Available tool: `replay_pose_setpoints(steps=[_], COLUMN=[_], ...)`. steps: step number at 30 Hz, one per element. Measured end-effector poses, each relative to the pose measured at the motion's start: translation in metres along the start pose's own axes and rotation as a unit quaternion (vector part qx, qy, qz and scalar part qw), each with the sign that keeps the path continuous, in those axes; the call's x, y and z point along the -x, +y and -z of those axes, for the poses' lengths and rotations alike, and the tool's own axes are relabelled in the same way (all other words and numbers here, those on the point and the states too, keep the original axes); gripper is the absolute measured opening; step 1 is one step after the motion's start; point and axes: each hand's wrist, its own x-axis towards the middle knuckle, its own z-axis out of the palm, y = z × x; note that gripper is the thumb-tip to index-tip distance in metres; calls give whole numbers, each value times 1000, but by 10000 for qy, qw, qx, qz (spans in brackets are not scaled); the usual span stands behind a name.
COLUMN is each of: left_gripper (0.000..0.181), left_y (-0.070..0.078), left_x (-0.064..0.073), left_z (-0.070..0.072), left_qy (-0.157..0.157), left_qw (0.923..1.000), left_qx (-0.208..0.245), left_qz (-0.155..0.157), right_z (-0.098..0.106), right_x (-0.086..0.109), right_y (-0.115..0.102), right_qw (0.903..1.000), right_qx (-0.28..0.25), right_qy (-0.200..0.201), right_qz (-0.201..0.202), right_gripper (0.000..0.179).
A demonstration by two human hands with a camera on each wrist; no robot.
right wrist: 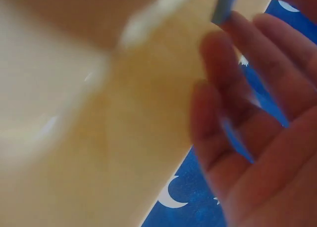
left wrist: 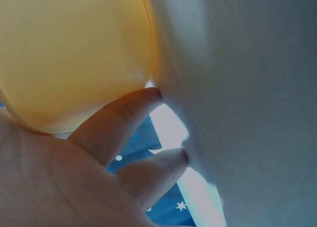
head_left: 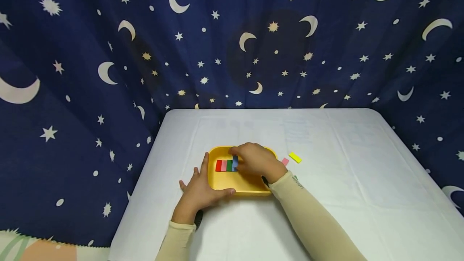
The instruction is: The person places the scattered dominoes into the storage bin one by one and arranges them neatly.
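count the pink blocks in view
2: one pink block in the yellow tray, between the red block and the green block; another pink block on the table, right of the tray. More may be hidden under the right hand.

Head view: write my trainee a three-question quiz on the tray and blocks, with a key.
1. Does the loose yellow block lie inside or outside the yellow tray?
2. True or false: the right hand holds a blue block.
3. Fill in, from the picture's left: a red block, a ___ block, a green block.

Key: 1. outside; 2. true; 3. pink.
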Motion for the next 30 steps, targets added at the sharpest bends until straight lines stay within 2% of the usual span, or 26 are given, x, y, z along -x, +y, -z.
replay_pose_setpoints(steps=[4,15,21,30], left_gripper=[155,154,153,154], left_y=[0,2,2,2], left_x=[0,1,1,2], left_z=[1,3,4,3], left_qy=[-9,19,4,-22], left_qw=[10000,10000,10000,10000], left_qx=[-35,58,98,52], left_qz=[0,20,-2,44], right_z=[-1,-4,-4,-5], right_x=[0,-3,-1,2], right_y=[0,1,1,0], right_qw=[9991,9949,9944,9947], right_qx=[187,458,486,492], right_qy=[-345,-717,-666,-477], right_qz=[-154,-539,-664,-770], right_gripper=[44,50,53,48])
